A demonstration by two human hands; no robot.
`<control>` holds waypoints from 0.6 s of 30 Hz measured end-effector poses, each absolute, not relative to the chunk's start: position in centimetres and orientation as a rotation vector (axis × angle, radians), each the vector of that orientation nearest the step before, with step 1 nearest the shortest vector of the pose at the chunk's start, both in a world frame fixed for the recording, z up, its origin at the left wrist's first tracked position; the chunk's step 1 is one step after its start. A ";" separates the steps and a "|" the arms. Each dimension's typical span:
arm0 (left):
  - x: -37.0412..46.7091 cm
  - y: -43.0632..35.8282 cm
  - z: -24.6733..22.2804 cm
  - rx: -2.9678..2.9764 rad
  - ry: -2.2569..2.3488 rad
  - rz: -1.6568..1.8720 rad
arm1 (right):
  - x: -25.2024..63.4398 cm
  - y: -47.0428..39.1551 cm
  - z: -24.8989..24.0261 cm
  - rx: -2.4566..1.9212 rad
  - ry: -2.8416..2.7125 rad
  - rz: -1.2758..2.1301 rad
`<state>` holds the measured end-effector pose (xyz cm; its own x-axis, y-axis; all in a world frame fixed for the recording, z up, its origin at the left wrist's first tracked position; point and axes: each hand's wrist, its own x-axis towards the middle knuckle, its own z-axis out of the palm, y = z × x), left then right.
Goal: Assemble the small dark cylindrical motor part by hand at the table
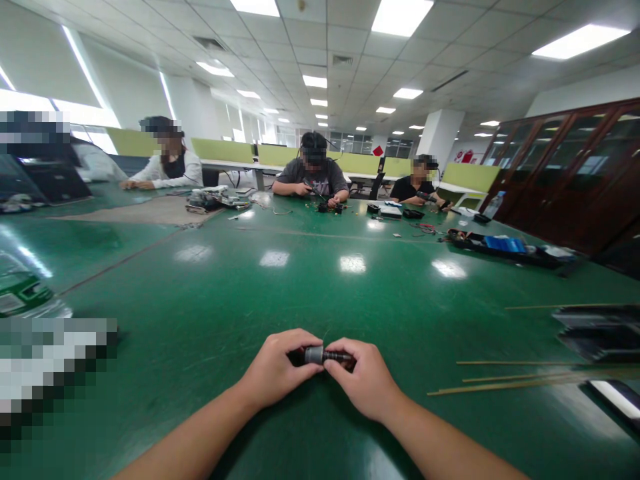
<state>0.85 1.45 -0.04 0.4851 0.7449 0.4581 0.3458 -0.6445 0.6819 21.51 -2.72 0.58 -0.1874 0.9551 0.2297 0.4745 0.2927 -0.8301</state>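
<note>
Grip is narrow on both sides: the left hand pinches a gray cylinder, the right hand a slim dark piece end to end with it, over the green surface. Keeping both in line, with light, even finger pressure, should prevent tilting or slipping.

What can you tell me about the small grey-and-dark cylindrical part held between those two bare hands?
The small grey-and-dark cylindrical part has a wide grey collar, metallic-looking, and a thinner dark shaft with light rings. It lies roughly level, side to side, over the glossy green table. The left hand grips it near the collar, the right hand by the shaft. Fingers partly hide both ends, so its full shape is unclear.
</note>
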 end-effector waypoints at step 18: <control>0.7 1.3 0.1 2.224 0.865 1.071 | 21.4 -2.8 0.6 -1.278 -1.808 0.766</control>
<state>0.66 1.32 0.07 0.4837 0.7298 0.4831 0.3185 -0.6609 0.6795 21.37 -2.84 0.64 -0.1922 0.9490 0.2498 0.4803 0.3130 -0.8194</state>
